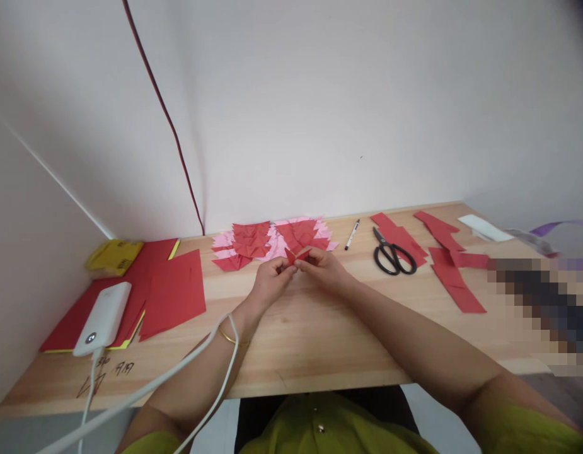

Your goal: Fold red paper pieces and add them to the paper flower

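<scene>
Both of my hands meet over the middle of the wooden table [319, 340]. My left hand [271, 279] and my right hand [323, 266] pinch a small folded red paper piece [298, 255] between their fingertips, holding it just above the tabletop. Right behind it lies a pile of folded red and pink paper pieces [272, 241], spread out against the wall. A thin gold bangle [233, 339] sits on my left wrist.
Red paper sheets [171, 293] lie at the left with a white power bank [103, 317] on them and its white cable [178, 372] trailing toward me. Black scissors [392, 255], a pen [352, 234] and red paper strips [454, 274] lie to the right.
</scene>
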Action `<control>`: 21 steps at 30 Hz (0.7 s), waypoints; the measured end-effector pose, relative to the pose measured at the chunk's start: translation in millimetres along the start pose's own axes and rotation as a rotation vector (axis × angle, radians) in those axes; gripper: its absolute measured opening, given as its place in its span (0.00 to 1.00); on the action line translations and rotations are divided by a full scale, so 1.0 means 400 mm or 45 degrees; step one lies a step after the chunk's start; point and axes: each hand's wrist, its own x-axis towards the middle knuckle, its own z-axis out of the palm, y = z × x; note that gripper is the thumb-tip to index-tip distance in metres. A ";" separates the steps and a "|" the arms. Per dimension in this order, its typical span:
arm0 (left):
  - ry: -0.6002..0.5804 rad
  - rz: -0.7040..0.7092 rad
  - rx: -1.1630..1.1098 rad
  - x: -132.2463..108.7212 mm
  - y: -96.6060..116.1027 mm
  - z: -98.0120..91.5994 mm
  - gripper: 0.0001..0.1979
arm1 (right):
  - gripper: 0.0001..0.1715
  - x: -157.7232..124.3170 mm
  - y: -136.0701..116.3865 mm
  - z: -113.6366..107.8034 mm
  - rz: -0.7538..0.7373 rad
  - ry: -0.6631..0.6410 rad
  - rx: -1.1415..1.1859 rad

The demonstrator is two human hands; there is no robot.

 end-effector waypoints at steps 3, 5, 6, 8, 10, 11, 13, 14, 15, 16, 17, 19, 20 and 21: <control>-0.002 0.025 0.025 0.001 0.004 0.001 0.11 | 0.09 0.000 0.000 0.000 -0.024 0.029 -0.075; 0.006 0.072 0.008 0.002 0.007 0.000 0.09 | 0.09 0.001 0.003 0.000 -0.054 0.048 -0.158; 0.009 0.089 -0.007 0.002 0.009 -0.001 0.08 | 0.09 0.001 0.004 0.000 -0.068 0.048 -0.198; 0.030 0.102 -0.023 0.003 0.008 -0.003 0.08 | 0.09 0.001 0.006 0.001 -0.096 0.032 -0.251; 0.049 0.089 -0.034 0.005 0.004 -0.005 0.10 | 0.09 0.000 0.006 0.002 -0.111 -0.002 -0.263; 0.054 0.078 -0.049 0.006 0.001 -0.006 0.11 | 0.09 -0.001 0.005 0.002 -0.111 -0.017 -0.258; 0.059 0.060 -0.102 0.009 -0.007 -0.006 0.11 | 0.10 -0.003 0.003 0.002 -0.097 -0.026 -0.250; 0.063 0.054 -0.134 0.010 -0.011 -0.006 0.11 | 0.10 -0.003 0.003 0.002 -0.086 -0.030 -0.251; 0.072 0.050 -0.161 0.011 -0.014 -0.006 0.11 | 0.11 -0.004 0.002 0.002 -0.077 -0.038 -0.255; 0.084 0.047 -0.184 0.012 -0.017 -0.006 0.11 | 0.11 -0.004 0.003 0.002 -0.074 -0.051 -0.266; 0.096 0.044 -0.202 0.013 -0.020 -0.005 0.11 | 0.11 -0.004 0.003 0.002 -0.076 -0.071 -0.278; 0.111 0.038 -0.221 0.014 -0.024 -0.004 0.11 | 0.11 -0.004 0.006 0.002 -0.088 -0.111 -0.293; 0.111 0.040 -0.218 0.014 -0.025 -0.004 0.11 | 0.11 -0.004 0.007 0.002 -0.090 -0.121 -0.301; 0.110 0.044 -0.212 0.014 -0.026 -0.004 0.11 | 0.11 -0.003 0.008 0.002 -0.087 -0.121 -0.312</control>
